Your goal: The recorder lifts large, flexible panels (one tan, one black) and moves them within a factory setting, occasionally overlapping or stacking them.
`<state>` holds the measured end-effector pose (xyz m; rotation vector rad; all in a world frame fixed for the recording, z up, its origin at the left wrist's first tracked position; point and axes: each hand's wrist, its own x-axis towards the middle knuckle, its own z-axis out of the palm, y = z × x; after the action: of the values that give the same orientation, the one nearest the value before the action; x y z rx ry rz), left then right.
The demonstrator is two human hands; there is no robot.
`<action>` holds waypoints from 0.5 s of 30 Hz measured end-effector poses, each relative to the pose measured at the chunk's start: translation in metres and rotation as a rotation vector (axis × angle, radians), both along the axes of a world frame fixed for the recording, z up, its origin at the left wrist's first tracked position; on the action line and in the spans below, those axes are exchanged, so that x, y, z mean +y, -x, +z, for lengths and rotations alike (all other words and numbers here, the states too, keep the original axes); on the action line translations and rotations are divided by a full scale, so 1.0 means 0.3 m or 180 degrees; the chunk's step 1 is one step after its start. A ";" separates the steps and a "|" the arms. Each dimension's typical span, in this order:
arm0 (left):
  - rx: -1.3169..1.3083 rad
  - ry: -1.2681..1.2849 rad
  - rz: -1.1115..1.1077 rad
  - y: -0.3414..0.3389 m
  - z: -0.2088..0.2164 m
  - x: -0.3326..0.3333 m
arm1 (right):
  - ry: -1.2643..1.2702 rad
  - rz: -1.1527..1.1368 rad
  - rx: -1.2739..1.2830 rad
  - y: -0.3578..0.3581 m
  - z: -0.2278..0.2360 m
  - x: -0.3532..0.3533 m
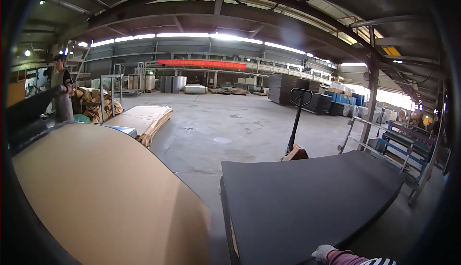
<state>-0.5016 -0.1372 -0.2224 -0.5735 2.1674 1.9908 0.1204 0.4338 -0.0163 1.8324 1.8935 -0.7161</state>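
Note:
At the lower edge, my right hand [324, 253] in a pale glove, with a purple sleeve behind it, closes at the near edge of a large black sheet [307, 202]. The fingertips are hard to make out. That sheet lies on top of a stack, whose side shows dark layers and a tan strip. To the left lies a broad tan sheet [115, 188], with a gap of floor between it and the black stack. My left hand is out of view.
A pallet jack [297, 121] stands behind the black stack. A metal frame [370, 140] and a post [370, 97] rise at right. Tan sheets [141, 118] are piled beyond the left sheet. A co-worker [61, 90] stands far left, one hand on a dark sheet [31, 106].

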 end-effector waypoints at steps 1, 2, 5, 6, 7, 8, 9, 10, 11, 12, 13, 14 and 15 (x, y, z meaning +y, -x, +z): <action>0.0088 -0.0090 0.0005 0.000 0.057 -0.006 | 0.0157 0.0193 -0.0089 -0.024 -0.035 0.024; 0.0194 -0.0178 0.0050 -0.011 0.118 -0.028 | -0.0020 -0.0062 0.0045 0.032 0.040 -0.007; 0.0554 -0.0435 0.0038 0.013 0.345 -0.032 | -0.0069 -0.0252 0.0400 0.016 0.016 0.010; 0.0710 -0.0528 0.0005 0.020 0.430 -0.017 | -0.0094 -0.0314 0.0559 0.001 0.003 0.002; 0.0879 -0.0599 -0.0032 0.033 0.526 0.003 | -0.0056 -0.0289 0.0646 -0.017 -0.018 -0.002; 0.1094 -0.0692 -0.0106 0.056 0.631 0.047 | 0.0040 -0.0363 0.0710 -0.035 -0.042 -0.006; 0.1307 -0.0775 -0.0213 0.082 0.735 0.104 | 0.0141 -0.0449 0.0752 -0.059 -0.063 -0.016; 0.1560 -0.0871 -0.0303 0.106 0.851 0.177 | 0.0217 -0.0389 0.0772 -0.067 -0.025 -0.033; 0.1870 -0.1004 -0.0470 0.137 0.969 0.276 | 0.0266 -0.0404 0.0771 -0.106 -0.102 -0.002; 0.2173 -0.1162 -0.0676 0.155 1.110 0.408 | -0.0604 0.0638 0.0786 -0.153 -0.223 0.040; 0.2499 -0.1350 -0.0925 0.140 1.261 0.541 | -0.1459 0.1709 0.0756 -0.229 -0.296 0.054; 0.2878 -0.1408 -0.1260 0.074 1.435 0.681 | -0.1065 0.0629 0.1343 -0.164 -0.087 -0.004; 0.3310 -0.1362 -0.1789 -0.037 1.609 0.860 | -0.0879 -0.0548 0.1957 -0.106 0.150 -0.084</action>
<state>-0.4905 0.1208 0.2603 1.2317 1.7747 2.4984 0.1523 0.4085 0.0286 2.1348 2.3187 -1.2450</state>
